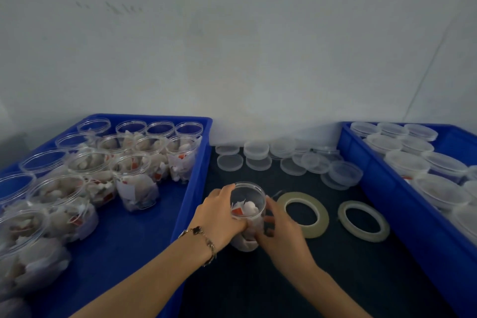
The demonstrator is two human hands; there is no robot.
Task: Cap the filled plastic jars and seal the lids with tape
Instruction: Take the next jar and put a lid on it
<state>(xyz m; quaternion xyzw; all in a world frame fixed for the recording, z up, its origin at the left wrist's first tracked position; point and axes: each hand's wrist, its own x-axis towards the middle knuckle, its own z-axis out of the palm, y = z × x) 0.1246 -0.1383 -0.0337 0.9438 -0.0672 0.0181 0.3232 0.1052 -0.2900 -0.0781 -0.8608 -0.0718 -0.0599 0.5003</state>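
Note:
A clear plastic jar [248, 204] filled with white packets and a red tag stands uncapped on the dark table between two trays. My left hand [219, 217] grips its left side, fingers curled round the wall. On the jar's right side my right hand [280, 230] holds it, thumb against the wall. Two rolls of pale tape lie flat just to the right, one [304, 214] close to my right hand, the other [364, 221] further right. Several loose clear lids [258, 156] are scattered at the back of the table.
A blue tray [191, 188] on the left holds several open filled jars [136, 186]. A second blue tray [382, 188] on the right holds several capped jars [438, 190]. A white wall rises right behind the table.

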